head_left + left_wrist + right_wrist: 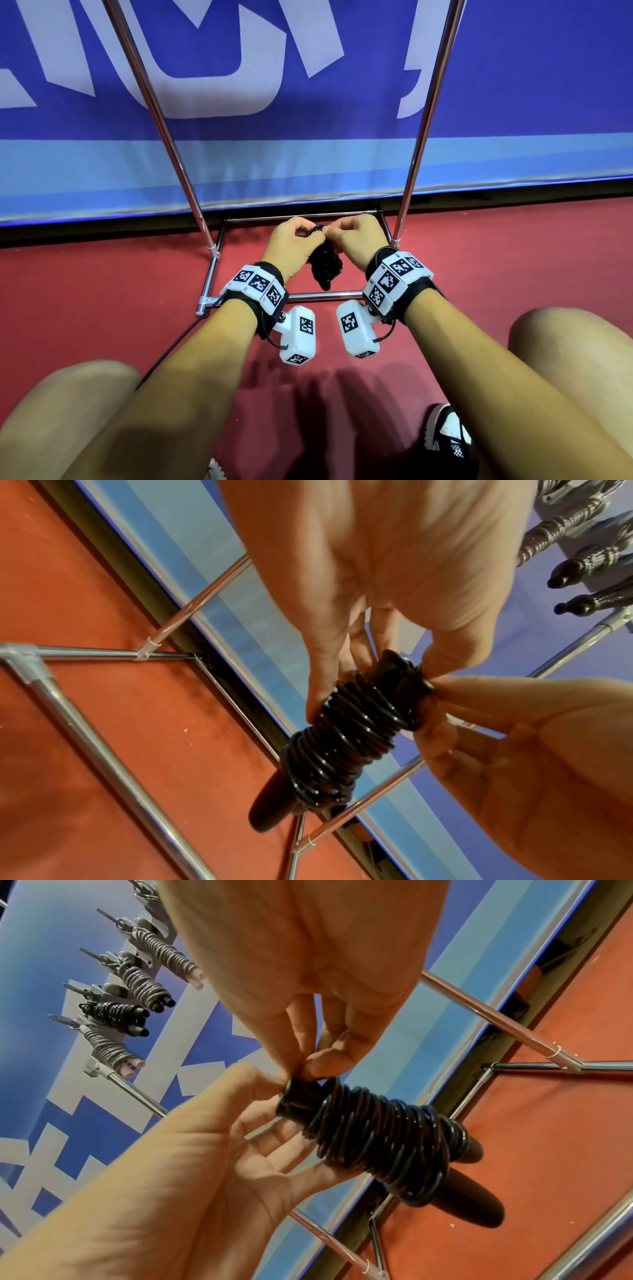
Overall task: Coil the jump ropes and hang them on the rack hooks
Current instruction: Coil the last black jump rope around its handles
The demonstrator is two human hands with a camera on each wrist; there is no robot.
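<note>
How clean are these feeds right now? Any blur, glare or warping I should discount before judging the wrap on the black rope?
Head view: sharp at the hands, wide-angle bowing of the rack poles, knees soft at the edges. Left wrist view: left hand close and soft, glare streaks on the black jump rope. Right wrist view: coils crisp, the right hand oversized, hung ropes slightly soft.

Bare forearms and knees. Black wrist straps [270, 274] carrying white blocks [255, 282] printed with black square codes; below each strap, a white camera pod [298, 334] with thin black cable. Black-and-white shoe [445, 431] beneath the right forearm.
</note>
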